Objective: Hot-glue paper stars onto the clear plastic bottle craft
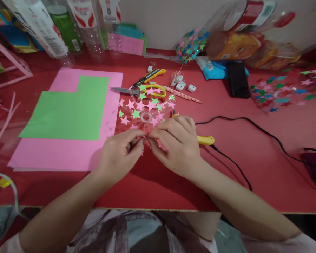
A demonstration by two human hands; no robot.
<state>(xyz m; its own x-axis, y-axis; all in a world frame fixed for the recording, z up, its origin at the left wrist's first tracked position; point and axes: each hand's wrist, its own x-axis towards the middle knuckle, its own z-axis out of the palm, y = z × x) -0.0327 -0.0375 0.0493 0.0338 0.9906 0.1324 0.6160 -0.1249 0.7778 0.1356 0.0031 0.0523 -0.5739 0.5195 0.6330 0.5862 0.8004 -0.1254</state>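
My left hand [121, 151] and my right hand [176, 144] meet fingertip to fingertip near the middle of the red table. Both are closed in a pinch on a tiny pink piece [145, 137], mostly hidden by the fingers. Just beyond them lies a clear plastic piece with a round ring [146, 117], covered in pink and green stars; the hands hide its near side. Beside my right hand is a yellow-handled tool [205, 140] with a black cord, its front end partly behind the hand.
Scissors [125, 91], a box cutter [150, 76] and a striped pencil [183, 94] lie beyond the stars. Green paper [65, 112] rests on pink sheets [55, 154] at left. Plastic bottles [85, 28] line the back. A black phone [237, 80] and more star-covered plastic [281, 89] are at right.
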